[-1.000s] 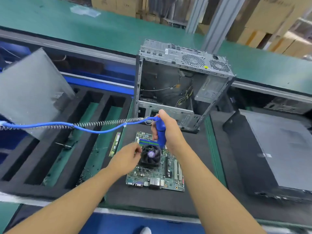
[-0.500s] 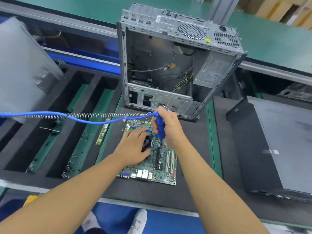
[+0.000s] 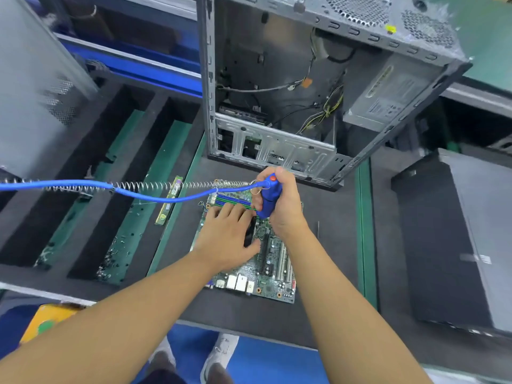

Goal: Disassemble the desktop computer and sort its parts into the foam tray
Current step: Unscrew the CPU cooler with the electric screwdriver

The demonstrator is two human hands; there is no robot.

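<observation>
The motherboard (image 3: 273,261) is lying flat on a dark foam mat (image 3: 327,245), just in front of the opened desktop case (image 3: 277,79), which is standing upright with cables hanging loose inside. The left hand (image 3: 227,239) is resting on the board's black cooler (image 3: 249,231), fingers spread and fairly straight. The right hand (image 3: 285,203) is gripping a blue electric screwdriver (image 3: 268,198) upright beside it, the two hands almost touching. A blue cable (image 3: 138,196) and a coiled spring (image 3: 166,186) are trailing left from the tool across the black foam tray (image 3: 91,145), whose long slots are showing green floors with small loose parts near their close ends. A memory stick (image 3: 169,200) is lying along the tray's right edge. A grey side panel (image 3: 30,92) is leaning at far left, and another closed computer (image 3: 457,245) is sitting on the right. Blue flooring (image 3: 266,358) is showing below the bench.
</observation>
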